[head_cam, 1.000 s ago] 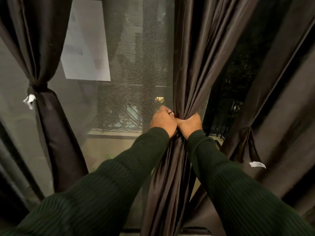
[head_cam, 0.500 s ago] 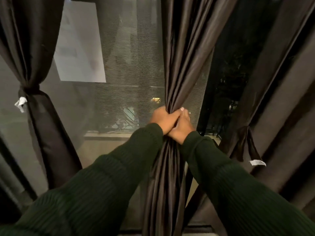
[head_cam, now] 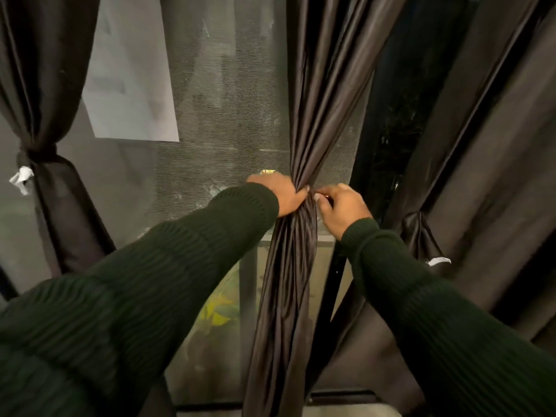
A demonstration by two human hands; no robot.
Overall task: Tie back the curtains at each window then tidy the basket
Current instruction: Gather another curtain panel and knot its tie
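At the middle of the window, the dark curtain (head_cam: 313, 121) is gathered into a tight bunch and hangs straight below. The left hand (head_cam: 278, 194) has its grip clamped around the bunch; the right hand (head_cam: 341, 207) pinches the fabric just beside it, fingertips (head_cam: 317, 198) curled in. Tied curtains hang at the left (head_cam: 45, 85) and right (head_cam: 469, 164), against mesh screen (head_cam: 228, 121).

Mesh-screened window (head_cam: 228, 121); dark night outside
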